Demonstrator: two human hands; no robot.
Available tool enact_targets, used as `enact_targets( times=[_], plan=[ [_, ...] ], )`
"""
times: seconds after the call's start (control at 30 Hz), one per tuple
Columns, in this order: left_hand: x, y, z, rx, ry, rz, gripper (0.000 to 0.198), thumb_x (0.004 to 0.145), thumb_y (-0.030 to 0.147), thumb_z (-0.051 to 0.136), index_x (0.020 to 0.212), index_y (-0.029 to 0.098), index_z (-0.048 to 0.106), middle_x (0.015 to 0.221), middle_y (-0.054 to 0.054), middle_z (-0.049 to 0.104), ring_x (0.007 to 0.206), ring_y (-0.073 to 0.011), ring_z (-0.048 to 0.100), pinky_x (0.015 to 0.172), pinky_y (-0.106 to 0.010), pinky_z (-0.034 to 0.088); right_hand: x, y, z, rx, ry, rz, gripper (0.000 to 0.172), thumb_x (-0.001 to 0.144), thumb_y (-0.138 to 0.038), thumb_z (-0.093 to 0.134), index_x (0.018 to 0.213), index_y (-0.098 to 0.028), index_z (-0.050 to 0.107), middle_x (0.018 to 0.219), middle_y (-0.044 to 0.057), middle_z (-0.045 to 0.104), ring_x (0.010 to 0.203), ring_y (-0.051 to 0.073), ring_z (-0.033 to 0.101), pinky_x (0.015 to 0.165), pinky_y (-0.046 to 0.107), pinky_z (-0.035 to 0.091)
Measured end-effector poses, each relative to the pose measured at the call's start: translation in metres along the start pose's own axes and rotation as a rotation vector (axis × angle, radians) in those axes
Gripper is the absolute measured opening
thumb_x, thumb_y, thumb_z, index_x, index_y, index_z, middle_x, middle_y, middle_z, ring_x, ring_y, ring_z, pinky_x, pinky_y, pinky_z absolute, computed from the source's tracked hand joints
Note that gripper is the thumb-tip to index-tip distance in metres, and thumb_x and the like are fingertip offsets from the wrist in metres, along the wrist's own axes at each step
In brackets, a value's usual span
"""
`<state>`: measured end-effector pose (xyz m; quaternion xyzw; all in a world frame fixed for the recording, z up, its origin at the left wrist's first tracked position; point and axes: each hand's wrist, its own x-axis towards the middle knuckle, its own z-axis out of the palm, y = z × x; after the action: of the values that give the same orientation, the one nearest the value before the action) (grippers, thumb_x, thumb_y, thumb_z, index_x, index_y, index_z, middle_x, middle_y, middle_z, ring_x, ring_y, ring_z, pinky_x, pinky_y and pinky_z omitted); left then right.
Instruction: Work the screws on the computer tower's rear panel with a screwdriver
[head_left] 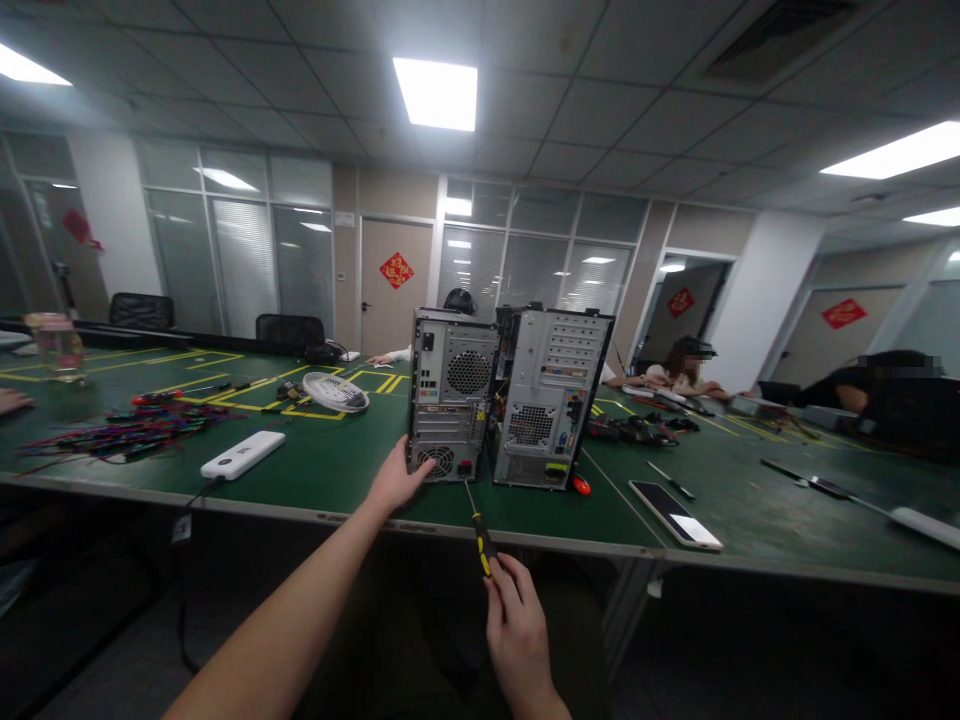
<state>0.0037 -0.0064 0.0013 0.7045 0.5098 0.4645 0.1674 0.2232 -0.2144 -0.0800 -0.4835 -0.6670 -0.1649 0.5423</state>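
Note:
Two computer cases stand upright side by side on the green table, their back panels facing me. My left hand (397,478) rests against the lower left edge of the left case (452,395), its thumb over the bottom fan grille. In my right hand (517,615) is a black and yellow screwdriver (482,540), gripped by the end of its handle. The screwdriver points up, its tip at the bottom edge of the left case, near a red switch. The right case (547,400) is not touched by either hand.
Left on the green table (337,490) lie a white power bank (244,455), bundled wires (131,432) and a white round basket (335,392). A phone (675,515), a thin tool (671,480) and a red-handled tool (581,485) lie right. Other people sit beyond.

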Motion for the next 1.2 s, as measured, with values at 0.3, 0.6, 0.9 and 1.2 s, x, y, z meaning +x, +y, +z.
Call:
enact_targets(
  times=[0.3, 0.6, 0.9, 1.2],
  plan=[
    [-0.0003, 0.0016, 0.0005, 0.001, 0.004, -0.010, 0.076, 0.090, 0.056, 0.067, 0.150, 0.014, 0.045, 0.149, -0.020, 0.060, 0.136, -0.0312, 0.060, 0.115, -0.042, 0.044, 0.0033, -0.0045, -0.0019, 0.006, -0.018, 0.014, 0.026, 0.105, -0.018, 0.053, 0.122, -0.023, 0.073, 0.118, 0.012, 0.072, 0.107, 0.023, 0.074, 0.092, 0.036, 0.065],
    [-0.0008, 0.0031, -0.0007, 0.000, 0.002, -0.005, 0.077, 0.090, 0.056, 0.067, 0.151, 0.014, 0.044, 0.148, -0.020, 0.060, 0.136, -0.0325, 0.060, 0.115, -0.043, 0.044, 0.0042, -0.0065, -0.0019, 0.017, -0.010, 0.040, 0.025, 0.106, -0.021, 0.052, 0.119, -0.022, 0.073, 0.117, 0.012, 0.072, 0.105, 0.023, 0.075, 0.091, 0.036, 0.065],
    [0.0000, -0.0003, 0.0011, 0.007, 0.010, 0.002, 0.076, 0.090, 0.058, 0.067, 0.150, 0.016, 0.046, 0.148, -0.020, 0.061, 0.136, -0.0321, 0.060, 0.114, -0.043, 0.045, 0.0059, -0.0084, -0.0036, 0.055, -0.013, 0.090, 0.023, 0.104, -0.021, 0.053, 0.115, -0.023, 0.073, 0.117, 0.011, 0.072, 0.104, 0.023, 0.075, 0.092, 0.036, 0.064],
    [-0.0001, 0.0005, -0.0001, -0.008, 0.002, 0.016, 0.076, 0.090, 0.056, 0.067, 0.150, 0.015, 0.045, 0.147, -0.020, 0.062, 0.134, -0.0323, 0.062, 0.113, -0.044, 0.046, 0.0063, -0.0094, -0.0040, 0.070, -0.022, 0.119, 0.020, 0.104, -0.021, 0.054, 0.114, -0.023, 0.072, 0.117, 0.011, 0.071, 0.105, 0.023, 0.074, 0.092, 0.034, 0.063]
  ],
)
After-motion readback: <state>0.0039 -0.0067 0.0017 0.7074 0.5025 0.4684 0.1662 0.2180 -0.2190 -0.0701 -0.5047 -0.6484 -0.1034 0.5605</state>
